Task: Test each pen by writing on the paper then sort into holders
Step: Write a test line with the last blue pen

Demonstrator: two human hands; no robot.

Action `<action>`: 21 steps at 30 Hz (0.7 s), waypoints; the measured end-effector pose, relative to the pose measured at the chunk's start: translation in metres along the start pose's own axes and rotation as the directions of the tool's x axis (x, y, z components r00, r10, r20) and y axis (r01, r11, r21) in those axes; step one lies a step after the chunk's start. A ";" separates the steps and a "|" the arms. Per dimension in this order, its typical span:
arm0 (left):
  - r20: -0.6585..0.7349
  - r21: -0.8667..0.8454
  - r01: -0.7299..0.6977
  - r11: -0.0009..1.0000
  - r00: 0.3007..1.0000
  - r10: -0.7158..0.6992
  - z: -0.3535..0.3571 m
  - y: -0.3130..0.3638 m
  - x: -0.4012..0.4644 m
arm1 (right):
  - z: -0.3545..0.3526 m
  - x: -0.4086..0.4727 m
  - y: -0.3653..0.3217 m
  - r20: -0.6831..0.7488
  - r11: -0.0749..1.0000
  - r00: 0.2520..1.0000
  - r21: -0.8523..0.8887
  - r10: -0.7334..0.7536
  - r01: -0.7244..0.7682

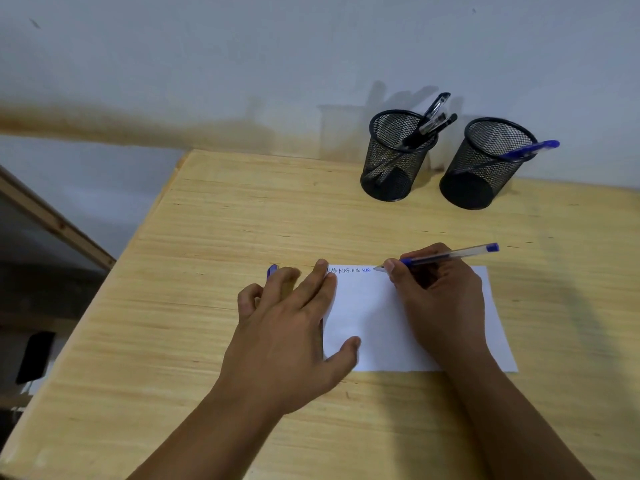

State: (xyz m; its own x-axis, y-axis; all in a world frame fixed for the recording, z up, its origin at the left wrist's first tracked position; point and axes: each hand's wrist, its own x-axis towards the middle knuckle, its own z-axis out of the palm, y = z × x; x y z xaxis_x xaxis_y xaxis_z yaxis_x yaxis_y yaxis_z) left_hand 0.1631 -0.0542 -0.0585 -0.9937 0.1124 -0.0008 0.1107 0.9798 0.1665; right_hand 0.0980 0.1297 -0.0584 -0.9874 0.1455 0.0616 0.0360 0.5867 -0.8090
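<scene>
Now the right hand grips a clear-barrelled blue ballpoint pen with its fingers curled round the barrel, the tip touching the far edge of a white rectangular sheet of paper that lies flat on the pale wooden surface. Just beside the tip, along that same far edge of the paper, runs a short row of small scribbles, the first ones dark and the last blue. The left hand lies flat over the paper's left edge, fingers released and spread, grasping nothing, thumb resting on the sheet. A blue pen cap or pen end peeks out just beyond the left hand's fingers, off the paper to its left. Beyond the paper, well apart from it and near the wall, stand two black wire-mesh holders side by side: the left holder contains several black pens, and the right holder contains a blue pen leaning over its rim.
</scene>
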 end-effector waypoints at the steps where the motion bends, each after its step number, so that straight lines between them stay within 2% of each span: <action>1: 0.000 0.001 0.002 1.000 1.000 -0.002 0.000 0.000 0.000 | 0.000 0.000 0.000 0.001 1.000 1.000 0.000 0.002 -0.002; 21: -0.008 -0.003 0.006 1.000 1.000 -0.006 -0.001 0.000 0.000 | 0.001 0.000 0.000 0.019 1.000 1.000 -0.026 -0.004 0.005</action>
State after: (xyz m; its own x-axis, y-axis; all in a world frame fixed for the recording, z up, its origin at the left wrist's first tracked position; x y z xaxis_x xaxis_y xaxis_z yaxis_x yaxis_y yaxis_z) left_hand 0.1631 -0.0544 -0.0576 -0.9945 0.1050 0.0064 0.1045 0.9800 0.1694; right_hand 0.0983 0.1291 -0.0588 -0.9903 0.1281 0.0541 0.0352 0.6078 -0.7933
